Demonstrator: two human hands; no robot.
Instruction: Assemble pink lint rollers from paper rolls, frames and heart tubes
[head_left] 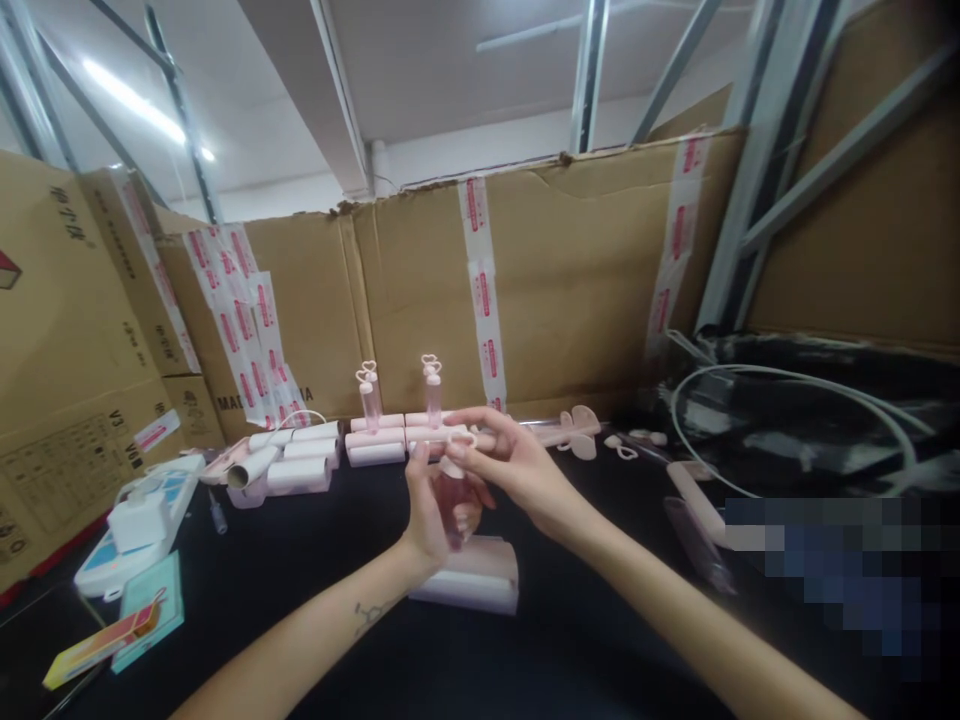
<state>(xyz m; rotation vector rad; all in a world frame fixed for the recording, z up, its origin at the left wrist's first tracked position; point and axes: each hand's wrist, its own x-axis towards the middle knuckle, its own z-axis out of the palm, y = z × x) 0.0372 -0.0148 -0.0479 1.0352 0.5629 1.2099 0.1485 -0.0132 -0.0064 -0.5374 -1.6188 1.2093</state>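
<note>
Forearms (322, 620) foremost, steadying a pink translucent tube (454, 495) roughly upright between both hands.
From the head camera: wrapped around the tube with the left hand (426, 515), grip narrow; pinching with the right hand (517, 455) at the heart-shaped loop (462, 438) on top, grip likewise narrow, fingertips partly overlapping. Held just above pale pink and white rolls (472, 585) on a black surface (322, 545). Lined up farther back with upright heart-topped tubes (433, 400) at a row of stacked rolls (375, 447); whether behind or between them, cannot tell. Flanked at left by more white rolls (307, 455), a power strip (94, 575), a teal card (169, 600) and a yellow-orange box (97, 650); at right by a looped white cable (795, 372). Closed off behind by taped cardboard (585, 280).
</note>
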